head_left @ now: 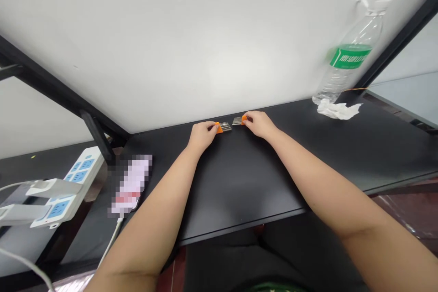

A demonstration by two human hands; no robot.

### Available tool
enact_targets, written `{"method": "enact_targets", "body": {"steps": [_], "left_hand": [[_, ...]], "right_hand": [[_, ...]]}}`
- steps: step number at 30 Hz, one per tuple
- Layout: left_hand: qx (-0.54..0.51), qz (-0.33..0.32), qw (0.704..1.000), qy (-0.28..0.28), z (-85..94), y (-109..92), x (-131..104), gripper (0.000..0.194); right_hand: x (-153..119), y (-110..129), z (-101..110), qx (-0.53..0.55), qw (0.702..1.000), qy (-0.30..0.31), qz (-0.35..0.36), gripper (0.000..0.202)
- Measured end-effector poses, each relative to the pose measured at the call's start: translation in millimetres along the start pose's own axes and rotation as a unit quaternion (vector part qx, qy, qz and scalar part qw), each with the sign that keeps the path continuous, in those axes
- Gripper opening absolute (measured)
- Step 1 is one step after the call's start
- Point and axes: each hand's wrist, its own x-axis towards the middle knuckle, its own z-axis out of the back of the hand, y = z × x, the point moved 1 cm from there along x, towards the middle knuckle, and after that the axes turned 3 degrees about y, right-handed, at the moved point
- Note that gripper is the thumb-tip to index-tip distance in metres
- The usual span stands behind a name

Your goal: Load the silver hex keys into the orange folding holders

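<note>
At the back of the black table, close to the wall, my left hand (pixel 201 137) pinches an orange holder (pixel 219 129). Several thin metal rods (pixel 226 126) stick out of it to the right. My right hand (pixel 260 124) grips a second orange holder (pixel 244 120), its metal rods (pixel 237 121) pointing left. A small gap parts the two sets of rods, which face each other just above or on the tabletop. What kind of rods they are is too small to tell. My fingers cover the outer parts of both holders.
A clear plastic bottle (pixel 349 59) with a green label stands at the back right, a crumpled white tissue (pixel 338 109) before it. On the left lie a phone (pixel 132 185) with a charging cable (pixel 110 242) and a white power strip (pixel 89 157) with plugs. A white wall (pixel 205 45) rises behind.
</note>
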Motion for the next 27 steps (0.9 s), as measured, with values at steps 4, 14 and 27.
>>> {"method": "enact_targets", "body": {"steps": [4,14,27], "left_hand": [[0.020,-0.003,1.000,-0.003,-1.3,2.2,-3.3,0.027],[0.103,-0.036,0.994,0.009,3.0,2.4,-19.0,0.027],[0.066,-0.113,0.973,0.189,25.3,6.3,-27.5,0.037]], "right_hand": [[-0.3,-0.5,0.2,-0.003,1.000,0.006,0.000,0.016],[-8.4,8.2,9.9,-0.026,0.999,-0.010,-0.022,0.026],[-33.3,63.2,-31.2,-0.050,0.974,0.110,0.192,0.019]]}}
